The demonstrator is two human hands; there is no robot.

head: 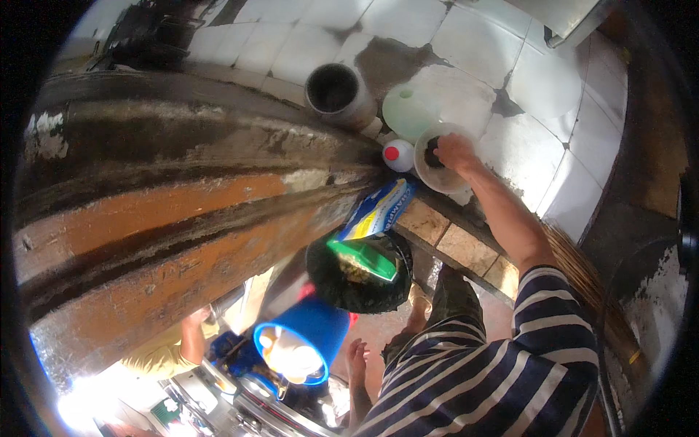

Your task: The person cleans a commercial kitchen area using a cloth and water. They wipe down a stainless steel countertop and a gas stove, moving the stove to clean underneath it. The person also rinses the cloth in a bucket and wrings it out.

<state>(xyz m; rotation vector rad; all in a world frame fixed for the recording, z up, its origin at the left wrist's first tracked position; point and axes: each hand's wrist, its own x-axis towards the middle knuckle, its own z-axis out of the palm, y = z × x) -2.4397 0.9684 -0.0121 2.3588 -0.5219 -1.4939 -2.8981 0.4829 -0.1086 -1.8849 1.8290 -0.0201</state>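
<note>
My right hand point(454, 153) reaches into a pale round tub point(443, 185) on the tiled ledge, its fingers closed around a dark item point(434, 153), perhaps a scouring pad. Beside the tub stand a white bottle with a red cap point(397, 154) and a translucent greenish container point(409, 112). Lower down, my left hand point(357, 358) hangs by my side, fingers apart and holding nothing visible. In front of me a black-lined bin point(349, 292) holds a green scoop-like plastic piece point(365, 259) and food-like scraps. A blue, yellow and white bag point(377, 210) leans at its edge.
A grey bucket point(334, 93) stands by the orange-brown wall point(164, 240). Lower left are a blue barrel point(306, 338) with pale contents and a person's arm in a yellow sleeve point(164, 352). A straw broom point(584, 273) leans on the right. A metal edge point(579, 24) juts in above.
</note>
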